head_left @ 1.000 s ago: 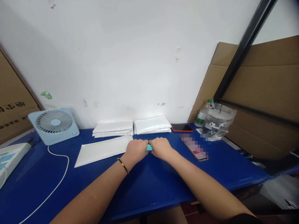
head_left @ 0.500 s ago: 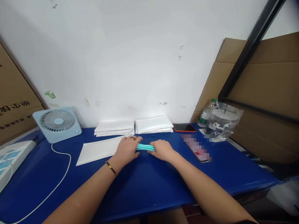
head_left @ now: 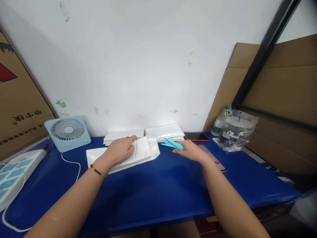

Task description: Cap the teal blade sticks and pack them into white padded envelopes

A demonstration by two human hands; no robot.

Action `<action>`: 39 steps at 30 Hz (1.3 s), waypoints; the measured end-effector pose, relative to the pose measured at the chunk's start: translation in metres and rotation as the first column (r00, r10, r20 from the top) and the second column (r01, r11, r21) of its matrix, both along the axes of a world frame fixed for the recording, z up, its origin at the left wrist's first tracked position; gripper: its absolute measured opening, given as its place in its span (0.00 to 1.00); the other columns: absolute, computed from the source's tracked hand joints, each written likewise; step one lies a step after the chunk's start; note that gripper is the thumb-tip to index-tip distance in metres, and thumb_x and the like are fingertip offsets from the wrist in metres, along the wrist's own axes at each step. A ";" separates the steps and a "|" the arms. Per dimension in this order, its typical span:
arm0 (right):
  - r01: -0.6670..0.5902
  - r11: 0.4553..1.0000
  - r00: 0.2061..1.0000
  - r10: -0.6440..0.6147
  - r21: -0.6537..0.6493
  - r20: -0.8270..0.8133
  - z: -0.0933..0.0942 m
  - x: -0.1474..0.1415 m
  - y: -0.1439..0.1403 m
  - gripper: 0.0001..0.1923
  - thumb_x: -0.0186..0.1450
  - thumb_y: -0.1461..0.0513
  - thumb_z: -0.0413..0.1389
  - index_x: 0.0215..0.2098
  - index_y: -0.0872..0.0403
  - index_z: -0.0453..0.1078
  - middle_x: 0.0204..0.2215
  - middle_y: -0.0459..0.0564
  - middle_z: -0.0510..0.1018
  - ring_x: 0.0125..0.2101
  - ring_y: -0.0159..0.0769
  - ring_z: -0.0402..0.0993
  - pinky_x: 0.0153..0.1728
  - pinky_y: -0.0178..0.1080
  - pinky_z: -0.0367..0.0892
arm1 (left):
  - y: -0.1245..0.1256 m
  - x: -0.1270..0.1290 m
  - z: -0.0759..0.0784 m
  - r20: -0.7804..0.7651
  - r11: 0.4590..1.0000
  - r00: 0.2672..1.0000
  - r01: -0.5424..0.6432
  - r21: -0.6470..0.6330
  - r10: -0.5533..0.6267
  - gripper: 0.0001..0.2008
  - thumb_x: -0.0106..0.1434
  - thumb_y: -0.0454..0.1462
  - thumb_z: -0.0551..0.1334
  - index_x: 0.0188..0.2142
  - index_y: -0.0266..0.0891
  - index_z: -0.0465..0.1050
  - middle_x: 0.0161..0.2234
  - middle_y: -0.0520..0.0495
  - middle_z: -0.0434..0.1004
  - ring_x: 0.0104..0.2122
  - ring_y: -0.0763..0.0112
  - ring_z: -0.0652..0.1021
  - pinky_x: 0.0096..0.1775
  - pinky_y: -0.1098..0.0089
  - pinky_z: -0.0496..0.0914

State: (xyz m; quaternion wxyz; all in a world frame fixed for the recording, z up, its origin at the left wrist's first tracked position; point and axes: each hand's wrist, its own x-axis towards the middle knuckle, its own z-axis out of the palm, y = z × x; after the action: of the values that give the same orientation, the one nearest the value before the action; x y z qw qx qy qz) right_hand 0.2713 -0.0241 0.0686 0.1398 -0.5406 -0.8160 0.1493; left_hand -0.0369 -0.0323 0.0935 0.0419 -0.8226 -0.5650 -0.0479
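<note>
The left hand [head_left: 119,150] is resting palm down on a flat, white, glossy rectangular packet [head_left: 142,148], which is lying on the blue, smooth-topped table [head_left: 158,195] with a thin flap reaching out to its right. The left fingers are curving over the packet's upper face; whether they are pinching it or only pressing on it, I cannot tell. A dark, gold-accented bracelet [head_left: 99,171] is circling the left wrist.

To the right, the right hand [head_left: 192,150] is closing on a slim bundle of turquoise strips [head_left: 173,144], its grip nearly shut around the right end. The strips are fanning slightly apart and pointing left, toward the packet's flap but not touching it.

On the far side, 2 low stacks of white packets, a left stack [head_left: 126,133] and a right stack [head_left: 164,131], are lying side by side near the wall. A black-screened, red-edged phone [head_left: 197,136] is lying right of them. A pink-screened phone [head_left: 215,161] is lying partly behind the right wrist. At the far left, a pale blue square plastic fan [head_left: 68,132] is leaning back.
</note>
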 end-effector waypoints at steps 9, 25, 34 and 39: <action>0.009 0.999 0.955 -0.021 0.041 0.296 -0.011 0.010 -0.001 0.10 0.58 0.56 0.55 0.36 0.50 0.71 0.33 0.49 0.77 0.33 0.40 0.72 0.26 0.33 0.55 | -0.006 0.013 -0.062 0.102 0.956 0.980 0.189 -0.226 -0.169 0.58 0.37 0.60 0.64 0.64 0.46 0.42 0.59 0.38 0.57 0.57 0.47 0.59 0.53 0.53 0.55; -0.101 0.989 0.829 0.025 0.105 0.558 -0.033 -0.011 -0.002 0.09 0.58 0.64 0.50 0.37 0.51 0.69 0.31 0.53 0.78 0.32 0.47 0.75 0.29 0.39 0.63 | -0.026 0.024 -0.067 0.147 0.953 0.964 0.245 -0.180 -0.220 0.55 0.39 0.54 0.66 0.64 0.48 0.42 0.55 0.40 0.63 0.54 0.48 0.64 0.52 0.52 0.56; -0.124 0.986 0.792 0.031 0.111 0.609 -0.029 -0.013 -0.008 0.11 0.59 0.65 0.50 0.40 0.50 0.68 0.31 0.53 0.78 0.32 0.46 0.75 0.31 0.40 0.64 | -0.029 0.031 -0.063 0.207 0.971 0.956 0.229 -0.071 -0.210 0.35 0.52 0.38 0.57 0.61 0.45 0.51 0.50 0.44 0.69 0.48 0.58 0.70 0.49 0.61 0.62; -0.156 0.975 0.778 0.023 0.157 0.628 -0.024 -0.024 -0.012 0.10 0.61 0.66 0.50 0.40 0.51 0.67 0.31 0.52 0.78 0.32 0.44 0.76 0.31 0.38 0.63 | -0.024 0.027 -0.063 0.362 0.954 0.908 0.273 -0.125 -0.212 0.34 0.53 0.38 0.57 0.60 0.44 0.51 0.56 0.45 0.63 0.51 0.58 0.68 0.50 0.62 0.62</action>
State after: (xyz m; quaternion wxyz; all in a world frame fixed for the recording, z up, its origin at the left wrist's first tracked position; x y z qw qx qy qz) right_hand 0.2473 -0.0356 0.0445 -0.0911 -0.5032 -0.8518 -0.1137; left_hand -0.0098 -0.0566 0.0306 -0.1353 -0.8659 -0.4586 -0.1466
